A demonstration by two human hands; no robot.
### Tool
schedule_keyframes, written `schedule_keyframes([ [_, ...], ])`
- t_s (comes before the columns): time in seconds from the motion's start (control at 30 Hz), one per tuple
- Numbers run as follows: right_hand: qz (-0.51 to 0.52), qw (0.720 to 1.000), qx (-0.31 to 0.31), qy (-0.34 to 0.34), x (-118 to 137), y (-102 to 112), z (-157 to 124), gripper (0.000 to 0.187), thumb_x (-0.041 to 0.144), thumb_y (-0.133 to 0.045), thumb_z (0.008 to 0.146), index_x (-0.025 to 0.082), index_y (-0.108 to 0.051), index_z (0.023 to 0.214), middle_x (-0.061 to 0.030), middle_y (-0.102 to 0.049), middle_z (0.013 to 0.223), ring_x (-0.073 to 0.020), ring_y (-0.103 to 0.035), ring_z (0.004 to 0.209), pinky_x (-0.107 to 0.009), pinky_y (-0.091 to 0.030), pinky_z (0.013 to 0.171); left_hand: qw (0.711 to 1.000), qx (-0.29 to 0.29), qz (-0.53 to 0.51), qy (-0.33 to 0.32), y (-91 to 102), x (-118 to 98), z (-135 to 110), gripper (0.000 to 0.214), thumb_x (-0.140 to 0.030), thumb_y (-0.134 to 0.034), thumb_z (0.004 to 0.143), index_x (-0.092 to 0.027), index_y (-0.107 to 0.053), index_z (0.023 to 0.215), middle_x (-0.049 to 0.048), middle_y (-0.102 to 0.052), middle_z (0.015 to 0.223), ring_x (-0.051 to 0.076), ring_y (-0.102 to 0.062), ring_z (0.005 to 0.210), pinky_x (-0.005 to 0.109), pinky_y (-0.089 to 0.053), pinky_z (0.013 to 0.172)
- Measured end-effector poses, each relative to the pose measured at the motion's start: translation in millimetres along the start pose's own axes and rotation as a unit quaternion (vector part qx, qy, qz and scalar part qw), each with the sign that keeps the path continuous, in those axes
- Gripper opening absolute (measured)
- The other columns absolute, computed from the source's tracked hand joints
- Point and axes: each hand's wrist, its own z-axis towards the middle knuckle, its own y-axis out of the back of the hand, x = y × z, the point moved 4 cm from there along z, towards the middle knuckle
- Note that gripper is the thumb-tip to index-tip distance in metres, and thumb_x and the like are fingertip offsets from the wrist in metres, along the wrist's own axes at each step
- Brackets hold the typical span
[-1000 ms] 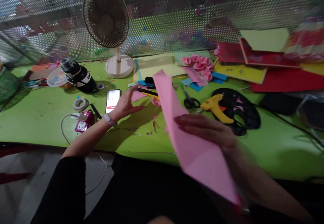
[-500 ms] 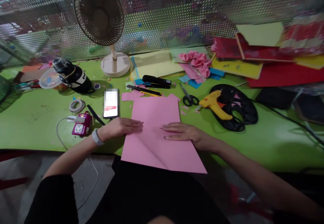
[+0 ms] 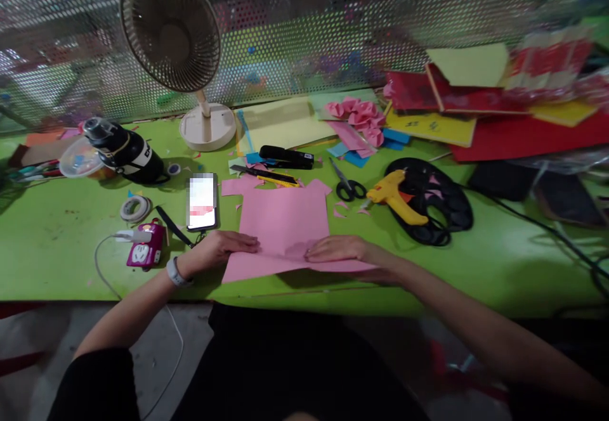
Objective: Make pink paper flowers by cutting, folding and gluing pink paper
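A large pink sheet of paper lies on the green table in front of me, its near part bent up off the tabletop. My left hand holds the sheet's left side, fingertips on top and thumb out of sight. On the right side my right hand grips the paper, fingers on its upper face; the raised near flap covers the lower part of that hand. Pink scraps stick out past the sheet's far edge. Just beyond are a yellow-and-black utility knife and a black stapler.
Scissors and a yellow glue gun lie to the right. On the left are a phone, a tape roll, a purple power adapter and a black bottle. A fan stands behind, near crumpled pink paper.
The sheet's near part, flat and hanging past the table edge before, is now lifted and bent up. Both hands stay at its sides. The whole view has shifted slightly.
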Motion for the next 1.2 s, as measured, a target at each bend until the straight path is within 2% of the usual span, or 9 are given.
schedule_keyframes([
  [0.23, 0.019, 0.932, -0.174, -0.317, -18.1, 6.6, -8.2, 0.047, 0.067, -0.059, 0.083, 0.022, -0.074, 0.080, -0.0051, -0.075, 0.076, -0.0257, -0.071, 0.069, -0.038, -0.059, 0.060, 0.968, -0.133, -0.003, 0.212, -0.5, 23.8, 1.4, 0.052, -0.049, -0.055, 0.095, -0.017, -0.057, 0.054, -0.0026, -0.049, 0.044, 0.009, -0.049, 0.039, 0.020, -0.038, 0.040],
  [0.33, -0.004, 0.911, -0.243, -0.334, -24.9, 12.5, -5.1, 0.045, 0.064, -0.063, 0.081, 0.021, -0.072, 0.088, -0.0063, -0.076, 0.085, -0.0267, -0.071, 0.076, -0.039, -0.058, 0.065, 0.940, -0.267, 0.085, 0.194, 12.0, 21.2, 8.9, 0.035, -0.048, -0.064, 0.090, -0.017, -0.066, 0.104, 0.0061, -0.073, 0.085, 0.018, -0.071, 0.077, 0.026, -0.056, 0.064],
  [0.4, -0.007, 0.907, -0.262, -0.329, -27.3, 16.6, -2.0, 0.046, 0.061, -0.067, 0.079, 0.021, -0.070, 0.100, -0.0078, -0.077, 0.096, -0.0275, -0.072, 0.083, -0.040, -0.058, 0.071, 0.914, -0.325, 0.215, 0.114, 17.0, 5.6, 17.8, 0.058, -0.043, -0.067, 0.089, -0.017, -0.049, 0.139, 0.0172, -0.064, 0.131, 0.027, -0.062, 0.122, 0.041, -0.053, 0.099],
  [0.53, 0.022, 0.903, -0.249, -0.349, -35.2, 21.2, 1.4, 0.046, 0.061, -0.068, 0.077, 0.019, -0.067, 0.097, -0.0090, -0.076, 0.090, -0.0267, -0.071, 0.076, -0.038, -0.057, 0.064, 0.903, -0.116, 0.404, -0.085, -20.3, -24.5, 48.3, 0.060, -0.040, -0.053, 0.098, -0.023, -0.035, 0.152, 0.0135, -0.043, 0.156, 0.026, -0.033, 0.150, 0.049, -0.021, 0.126],
  [0.63, 0.070, 0.898, -0.258, -0.350, -42.9, 21.7, 1.5, 0.046, 0.060, -0.070, 0.076, 0.020, -0.066, 0.098, -0.0095, -0.075, 0.093, -0.0255, -0.072, 0.076, -0.037, -0.058, 0.063, 0.892, 0.008, 0.435, -0.119, -54.6, -25.9, 65.2, 0.070, -0.059, -0.046, 0.096, -0.021, -0.034, 0.154, 0.0135, -0.033, 0.162, 0.028, -0.024, 0.153, 0.051, -0.013, 0.127],
  [0.77, 0.121, 0.903, -0.274, -0.307, -47.8, 18.7, -2.4, 0.046, 0.060, -0.072, 0.075, 0.023, -0.063, 0.102, -0.0069, -0.075, 0.098, -0.0239, -0.071, 0.083, -0.037, -0.059, 0.070, 0.894, -0.045, 0.432, -0.113, -55.4, -15.5, 69.0, 0.083, -0.062, -0.046, 0.095, -0.018, -0.018, 0.159, 0.0161, -0.026, 0.164, 0.029, -0.016, 0.155, 0.051, -0.012, 0.127],
  [0.97, 0.111, 0.904, -0.281, -0.302, -49.5, 23.3, -12.8, 0.047, 0.062, -0.070, 0.077, 0.022, -0.064, 0.101, -0.0063, -0.075, 0.093, -0.0215, -0.069, 0.077, -0.034, -0.056, 0.065, 0.935, -0.273, 0.224, -0.033, 11.7, 7.3, 26.9, 0.124, -0.063, -0.077, 0.072, -0.025, 0.001, 0.160, 0.0201, -0.022, 0.164, 0.038, -0.026, 0.151, 0.059, -0.027, 0.120],
  [1.07, 0.133, 0.891, -0.302, -0.311, -52.0, 28.4, -12.9, 0.050, 0.062, -0.070, 0.076, 0.023, -0.064, 0.106, -0.0075, -0.075, 0.104, -0.0227, -0.070, 0.085, -0.036, -0.058, 0.072, 0.986, -0.146, 0.030, 0.077, 11.4, 22.2, 22.1, 0.094, -0.053, -0.077, 0.078, -0.018, -0.034, 0.154, 0.0202, -0.058, 0.139, 0.031, -0.062, 0.121, 0.046, -0.052, 0.099],
  [1.2, 0.126, 0.886, -0.310, -0.320, -52.6, 28.3, -12.7, 0.048, 0.062, -0.071, 0.076, 0.023, -0.066, 0.104, -0.0081, -0.076, 0.100, -0.0237, -0.070, 0.083, -0.037, -0.059, 0.069, 0.988, -0.059, -0.070, 0.128, -1.6, 19.0, 25.4, 0.035, -0.044, -0.064, 0.091, -0.014, -0.074, 0.105, 0.0123, -0.073, 0.101, 0.021, -0.068, 0.092, 0.032, -0.054, 0.079],
])
